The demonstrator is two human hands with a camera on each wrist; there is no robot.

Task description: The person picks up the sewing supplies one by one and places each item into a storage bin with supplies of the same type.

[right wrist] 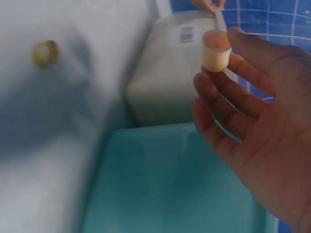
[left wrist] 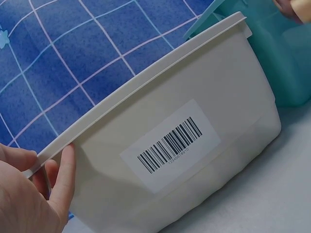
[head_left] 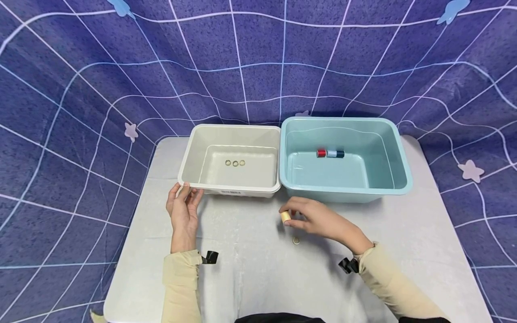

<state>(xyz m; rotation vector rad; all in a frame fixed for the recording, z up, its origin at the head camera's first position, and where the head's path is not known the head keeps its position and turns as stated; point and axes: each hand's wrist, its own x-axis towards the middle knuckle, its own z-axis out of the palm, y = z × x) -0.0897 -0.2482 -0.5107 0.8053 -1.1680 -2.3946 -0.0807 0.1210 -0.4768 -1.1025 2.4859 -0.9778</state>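
My right hand [head_left: 319, 217] pinches a small yellow thread spool [head_left: 285, 216] between thumb and fingertips, held over the table in front of the two bins. One end of the spool [right wrist: 216, 53] faces the right wrist camera. A gold-coloured ring [head_left: 296, 240] lies on the table just below that hand. At the front left corner of the off-white bin [head_left: 238, 188], my left hand [head_left: 184, 211] grips the rim, thumb on one side and fingers on the other. Several similar rings [head_left: 235, 163] lie on this bin's floor.
Right beside the off-white bin stands a light blue bin [head_left: 347, 190]. Inside it, a red spool [head_left: 321, 153], a light blue one [head_left: 331, 154] and a dark one [head_left: 340, 154] lie in a row. A patterned blue curtain [head_left: 258, 80] hangs behind the table [head_left: 250, 269].
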